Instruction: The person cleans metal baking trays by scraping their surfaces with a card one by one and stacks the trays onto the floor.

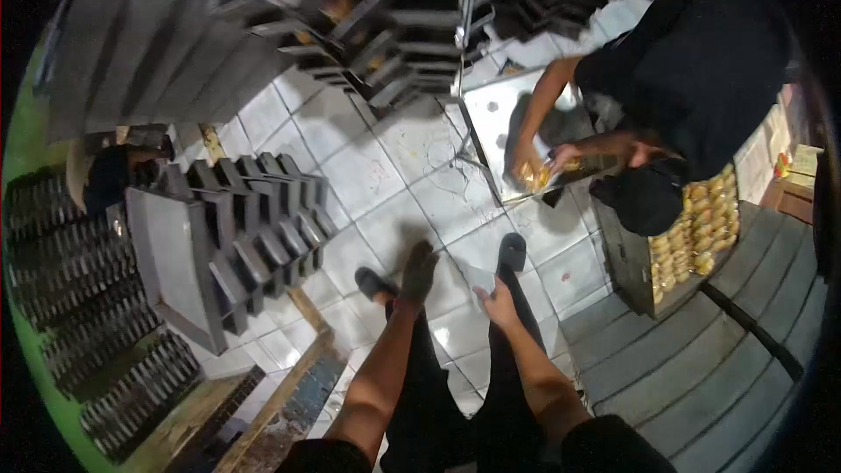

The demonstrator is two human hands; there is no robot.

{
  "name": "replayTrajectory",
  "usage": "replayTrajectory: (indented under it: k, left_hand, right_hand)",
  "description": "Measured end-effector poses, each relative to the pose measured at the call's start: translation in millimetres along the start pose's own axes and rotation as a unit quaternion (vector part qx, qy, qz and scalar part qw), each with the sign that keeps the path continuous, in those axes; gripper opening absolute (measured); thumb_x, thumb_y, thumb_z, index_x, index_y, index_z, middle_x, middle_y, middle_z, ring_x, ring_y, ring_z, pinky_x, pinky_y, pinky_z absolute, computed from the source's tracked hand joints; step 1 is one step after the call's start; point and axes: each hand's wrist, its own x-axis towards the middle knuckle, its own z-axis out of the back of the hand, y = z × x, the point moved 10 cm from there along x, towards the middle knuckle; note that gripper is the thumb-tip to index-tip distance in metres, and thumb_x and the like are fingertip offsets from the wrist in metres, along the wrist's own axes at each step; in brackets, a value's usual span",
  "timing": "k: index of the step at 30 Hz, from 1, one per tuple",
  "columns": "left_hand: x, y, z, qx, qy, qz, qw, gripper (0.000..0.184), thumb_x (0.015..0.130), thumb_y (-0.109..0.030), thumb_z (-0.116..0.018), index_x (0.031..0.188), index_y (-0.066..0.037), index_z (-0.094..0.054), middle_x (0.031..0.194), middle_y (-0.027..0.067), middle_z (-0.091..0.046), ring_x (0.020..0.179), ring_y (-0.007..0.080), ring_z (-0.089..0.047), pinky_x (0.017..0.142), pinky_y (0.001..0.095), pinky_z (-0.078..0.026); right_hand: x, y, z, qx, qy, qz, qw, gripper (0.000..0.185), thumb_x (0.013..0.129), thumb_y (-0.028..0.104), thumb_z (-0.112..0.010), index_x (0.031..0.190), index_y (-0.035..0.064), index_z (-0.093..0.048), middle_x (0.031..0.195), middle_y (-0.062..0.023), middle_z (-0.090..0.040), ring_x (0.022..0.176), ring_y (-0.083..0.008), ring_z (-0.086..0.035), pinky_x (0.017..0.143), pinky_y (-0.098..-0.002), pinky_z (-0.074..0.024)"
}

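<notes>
My right hand (499, 302) is closed on a thin, pale plastic bag (478, 278), which sticks out past the thumb towards the left. My left hand (419, 273) hangs in shadow over the tiled floor, fingers stretched forward and nothing visible in it. A gap separates the two hands. Both are above my legs and dark slippers (512, 251). At the upper right, a co-worker in black bends over a metal tray (487, 105), both hands around a wrapped yellowish bun (536, 177).
Stacked metal trays (254, 236) stand on my left, with a wooden beam (308, 311) below them. Another stack (394, 44) rises ahead. To the right, a tray holds rows of wrapped buns (701, 228), beside more grey trays (666, 350). White tiles (363, 171) cover the floor.
</notes>
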Motion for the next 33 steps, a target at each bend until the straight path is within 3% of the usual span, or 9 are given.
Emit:
replayTrajectory:
  k: [5, 12, 17, 19, 20, 23, 28, 30, 33]
  left_hand:
    - [211, 76, -129, 0.027, 0.014, 0.009, 1.0, 0.051, 0.103, -0.027, -0.058, 0.145, 0.0, -0.052, 0.154, 0.024, -0.047, 0.144, 0.0358, -0.043, 0.122, 0.0417, -0.031]
    - [431, 118, -227, 0.207, -0.007, -0.062, 0.976, 0.07, 0.092, -0.043, -0.06, 0.141, 0.005, -0.051, 0.139, 0.034, -0.057, 0.131, 0.0496, -0.054, 0.112, 0.0486, -0.043]
    - [478, 164, -249, 0.158, -0.03, -0.059, 0.985, 0.04, 0.088, -0.033, -0.061, 0.108, 0.002, -0.065, 0.106, 0.0315, -0.069, 0.104, 0.0481, -0.066, 0.091, 0.0514, -0.053]
    - [448, 158, -239, 0.119, -0.006, 0.018, 0.993, 0.04, 0.087, -0.037, -0.068, 0.107, -0.002, -0.066, 0.106, 0.0298, -0.068, 0.101, 0.0481, -0.066, 0.088, 0.0505, -0.054]
    - [443, 170, -242, 0.075, 0.03, -0.075, 0.994, 0.039, 0.09, -0.037, -0.067, 0.11, -0.004, -0.066, 0.107, 0.0286, -0.066, 0.102, 0.0469, -0.065, 0.09, 0.0498, -0.053]
    - [343, 186, -206, -0.05, 0.057, -0.038, 0.996, 0.029, 0.095, -0.017, -0.065, 0.118, 0.0, -0.061, 0.105, 0.018, -0.061, 0.1, 0.0304, -0.057, 0.09, 0.0439, -0.049]
    - [149, 151, -94, -0.146, -0.033, -0.021, 0.988, 0.032, 0.096, 0.001, -0.053, 0.127, -0.001, -0.051, 0.099, 0.006, -0.05, 0.088, 0.0122, -0.045, 0.076, 0.0305, -0.044]
    - [70, 177, -52, -0.378, -0.029, 0.113, 0.919, 0.05, 0.098, 0.002, -0.054, 0.146, -0.005, -0.042, 0.101, 0.0006, -0.051, 0.088, 0.012, -0.048, 0.078, 0.031, -0.047]
    - [-45, 199, 44, -0.289, -0.084, 0.146, 0.942, 0.068, 0.096, -0.002, -0.06, 0.156, -0.006, -0.029, 0.125, 0.0065, -0.052, 0.112, 0.0181, -0.052, 0.097, 0.0353, -0.047]
  right_hand:
    - [39, -163, 3, 0.011, 0.01, -0.08, 0.997, 0.051, 0.094, 0.018, -0.073, 0.133, -0.0099, -0.056, 0.113, -0.0326, -0.069, 0.108, -0.0429, -0.07, 0.088, -0.0407, -0.0552]
    - [66, -150, 29, 0.127, 0.007, -0.143, 0.982, 0.014, 0.095, 0.011, -0.073, 0.1, -0.0026, -0.071, 0.091, -0.0119, -0.072, 0.089, -0.0177, -0.067, 0.091, -0.0346, -0.0517]
    - [61, -167, 20, 0.129, 0.038, -0.164, 0.977, 0.024, 0.098, 0.015, -0.073, 0.115, 0.0005, -0.065, 0.106, -0.0056, -0.071, 0.1, -0.0121, -0.064, 0.088, -0.0279, -0.0494]
    - [54, -170, 13, 0.239, -0.021, -0.219, 0.946, 0.027, 0.098, 0.014, -0.074, 0.119, -0.0003, -0.065, 0.111, -0.0056, -0.072, 0.104, -0.013, -0.066, 0.091, -0.0287, -0.0502]
    - [50, -178, 9, 0.217, -0.011, -0.201, 0.955, 0.031, 0.097, 0.013, -0.075, 0.123, -0.0011, -0.065, 0.115, -0.0065, -0.073, 0.108, -0.0138, -0.066, 0.094, -0.0297, -0.0507]
    - [54, -158, -2, 0.229, -0.04, -0.191, 0.954, 0.028, 0.096, 0.011, -0.076, 0.12, -0.002, -0.068, 0.111, -0.0075, -0.074, 0.104, -0.0139, -0.068, 0.093, -0.0307, -0.0522]
    - [43, -104, -41, 0.217, 0.097, -0.163, 0.958, 0.03, 0.093, 0.007, -0.078, 0.12, -0.0015, -0.069, 0.111, -0.0078, -0.076, 0.102, -0.0134, -0.069, 0.091, -0.0308, -0.054]
    - [33, -75, -65, 0.201, 0.169, -0.139, 0.955, 0.032, 0.093, 0.006, -0.078, 0.122, -0.0003, -0.069, 0.112, -0.008, -0.076, 0.103, -0.0128, -0.069, 0.092, -0.0306, -0.0538]
    - [34, -60, -124, 0.189, 0.162, -0.19, 0.95, 0.034, 0.097, 0.013, -0.076, 0.125, -0.0023, -0.067, 0.114, -0.0086, -0.075, 0.106, -0.0135, -0.067, 0.091, -0.0309, -0.0533]
